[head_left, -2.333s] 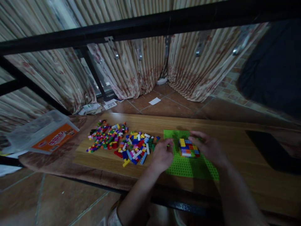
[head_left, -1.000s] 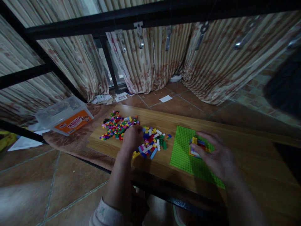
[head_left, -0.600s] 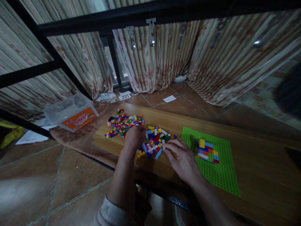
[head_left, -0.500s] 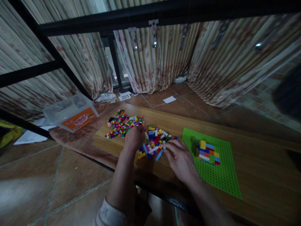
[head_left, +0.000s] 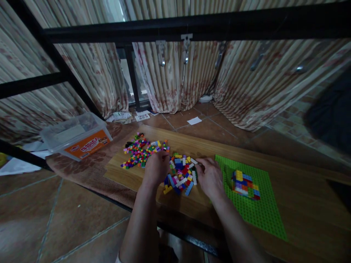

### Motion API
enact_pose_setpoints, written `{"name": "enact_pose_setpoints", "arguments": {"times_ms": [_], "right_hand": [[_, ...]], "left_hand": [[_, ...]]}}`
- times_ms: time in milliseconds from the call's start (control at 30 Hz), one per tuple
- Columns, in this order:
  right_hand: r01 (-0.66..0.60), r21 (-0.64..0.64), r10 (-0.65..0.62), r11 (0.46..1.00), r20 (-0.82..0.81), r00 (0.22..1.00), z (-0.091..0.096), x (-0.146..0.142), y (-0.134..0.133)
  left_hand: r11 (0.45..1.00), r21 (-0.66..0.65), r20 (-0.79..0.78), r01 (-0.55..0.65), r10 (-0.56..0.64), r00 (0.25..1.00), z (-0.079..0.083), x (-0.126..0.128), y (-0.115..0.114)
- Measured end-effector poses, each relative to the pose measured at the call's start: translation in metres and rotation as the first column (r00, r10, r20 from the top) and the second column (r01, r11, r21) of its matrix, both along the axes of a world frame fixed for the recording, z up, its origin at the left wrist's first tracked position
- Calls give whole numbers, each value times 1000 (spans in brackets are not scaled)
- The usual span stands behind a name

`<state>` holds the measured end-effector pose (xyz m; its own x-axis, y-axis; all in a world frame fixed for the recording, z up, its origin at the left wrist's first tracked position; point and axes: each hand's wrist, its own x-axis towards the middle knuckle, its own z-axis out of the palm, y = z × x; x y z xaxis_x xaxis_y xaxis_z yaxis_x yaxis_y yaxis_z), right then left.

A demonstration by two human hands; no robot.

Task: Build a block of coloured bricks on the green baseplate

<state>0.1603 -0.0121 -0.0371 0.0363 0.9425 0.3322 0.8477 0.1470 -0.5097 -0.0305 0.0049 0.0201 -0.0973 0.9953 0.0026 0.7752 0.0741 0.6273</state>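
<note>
My left hand point(head_left: 157, 168) is curled closed between two heaps of toy building bricks; anything inside its fingers is hidden. To its left lies a heap of small bricks point(head_left: 138, 151). A heap of larger bricks point(head_left: 181, 171) lies between my hands. At that heap's right edge my right hand point(head_left: 210, 177) has its fingers bent and thumb drawn in, its fingertips close to a white brick point(head_left: 193, 161). Whether they pinch a brick is too dark to make out. Further right, a block built of many-coloured bricks point(head_left: 245, 185) sits on a green baseplate point(head_left: 263, 215).
The bricks and baseplate lie on a long wooden board point(head_left: 197, 140). A clear plastic box point(head_left: 78, 137) with an orange label stands at the left on a brown cloth point(head_left: 120, 190). A black metal bar point(head_left: 170, 31) crosses above, before striped curtains point(head_left: 175, 80).
My right hand has moved from over the larger bricks to the heap's right edge, its fingers drawn closer together. My left hand stays closed near the same spot. The camera view has shifted slightly.
</note>
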Motion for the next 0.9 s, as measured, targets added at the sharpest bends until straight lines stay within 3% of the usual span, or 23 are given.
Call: {"name": "enact_pose_setpoints", "arguments": {"times_ms": [200,367,900], "right_hand": [[108,-63,-103,992,81,991,-1,-11,7],[178,-102,-173,979,58,983,3,-23,11],[195,-143,-196,970,4,981,7,-30,10]], "left_hand": [[1000,1,36,23,-23,999,1,0,-2],[998,-9,59,62,-61,996,0,1,0],[992,-60,90,107,-101,991,1,4,0]]}}
